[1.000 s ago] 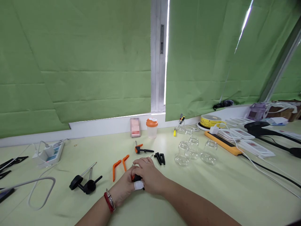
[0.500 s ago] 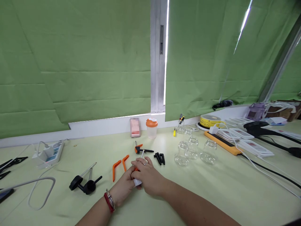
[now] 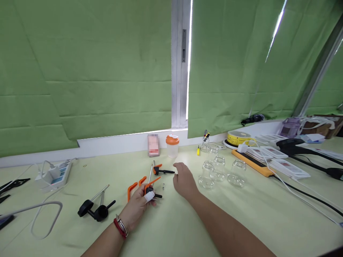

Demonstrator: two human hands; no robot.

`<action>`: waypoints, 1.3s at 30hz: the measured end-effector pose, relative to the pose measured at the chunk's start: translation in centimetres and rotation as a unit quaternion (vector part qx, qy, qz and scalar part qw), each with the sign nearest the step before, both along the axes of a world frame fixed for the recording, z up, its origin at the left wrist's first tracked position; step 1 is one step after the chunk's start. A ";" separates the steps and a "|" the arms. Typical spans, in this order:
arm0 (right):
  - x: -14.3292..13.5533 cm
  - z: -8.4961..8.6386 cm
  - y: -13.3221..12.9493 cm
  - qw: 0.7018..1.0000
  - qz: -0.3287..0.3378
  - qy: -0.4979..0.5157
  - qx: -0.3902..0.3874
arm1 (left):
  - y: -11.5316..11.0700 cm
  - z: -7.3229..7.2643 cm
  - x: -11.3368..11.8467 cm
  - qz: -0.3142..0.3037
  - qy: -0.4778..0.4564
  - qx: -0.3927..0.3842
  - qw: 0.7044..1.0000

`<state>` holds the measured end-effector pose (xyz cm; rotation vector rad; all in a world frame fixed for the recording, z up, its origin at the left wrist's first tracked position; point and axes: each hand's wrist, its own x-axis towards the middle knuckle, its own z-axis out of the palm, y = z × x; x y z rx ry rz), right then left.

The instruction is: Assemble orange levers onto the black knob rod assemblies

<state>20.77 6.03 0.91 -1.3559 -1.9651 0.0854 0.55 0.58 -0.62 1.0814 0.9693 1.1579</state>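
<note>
My left hand [image 3: 138,201] is closed on a black and orange pump head, which has an orange lever [image 3: 152,184], a black side stem [image 3: 158,196] and a metal rod. A white wrap covers my left thumb. To the right, my right hand [image 3: 185,182] reaches low over the table with fingers apart and nothing visible in them. It covers the spot where the short black tubes lay. Just beyond the hands lies a similar black and orange piece [image 3: 162,171]. An orange lever [image 3: 131,190] and a second orange lever [image 3: 142,181] rest beside my left hand.
Several clear glass bottles [image 3: 207,177] stand to the right. Black pieces with metal rods [image 3: 101,212] lie left. At the back are an orange-lidded cup [image 3: 172,147] and a small box [image 3: 153,145]. A power strip [image 3: 63,175] and an orange strip [image 3: 253,163] carry cables.
My hands have parted. The left keeps the pump head, its orange lever now showing; the right has moved right, over the black tubes. A small clear piece shows on the table between them.
</note>
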 end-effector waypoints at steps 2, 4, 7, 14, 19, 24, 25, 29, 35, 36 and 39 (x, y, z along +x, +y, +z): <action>1.1 -0.6 1.3 0.988 -0.096 -0.055 -0.107 | 0.2 0.0 -0.1 0.017 -0.006 0.007 1.000; 1.9 -1.2 2.2 0.969 -0.134 -0.104 -0.181 | 0.3 -0.1 -0.2 0.030 -0.012 0.009 0.999; 2.4 -1.7 2.5 0.960 -0.138 -0.122 -0.212 | 0.4 -0.2 -0.4 0.041 -0.022 0.005 0.999; 2.4 -2.0 2.4 0.955 -0.139 -0.139 -0.221 | 0.5 -0.5 -0.6 0.037 -0.034 -0.003 0.999; 2.3 -1.6 2.8 0.963 -0.159 -0.127 -0.179 | 0.5 -0.4 -0.6 0.034 -0.036 0.002 0.999; 1.5 -0.9 2.5 0.983 -0.107 -0.120 -0.094 | 0.5 -0.3 -0.7 0.048 -0.044 0.001 0.998; 1.2 -1.0 2.3 0.987 -0.075 -0.119 -0.078 | 0.5 -0.3 -0.7 0.053 -0.048 0.000 0.997; 0.2 -1.4 1.2 0.990 0.055 -0.111 -0.063 | 0.6 -0.3 -0.7 0.071 -0.063 -0.001 0.996; -1.0 -0.9 -0.9 0.974 0.172 -0.098 -0.112 | 0.4 0.3 -0.3 0.069 -0.069 -0.010 0.995; -1.1 -0.7 -1.2 0.973 0.180 -0.092 -0.115 | 0.4 0.4 -0.3 0.069 -0.070 -0.010 0.995; -1.3 -0.2 -1.9 0.971 0.189 -0.075 -0.127 | 0.3 0.3 -0.3 0.062 -0.073 -0.009 0.995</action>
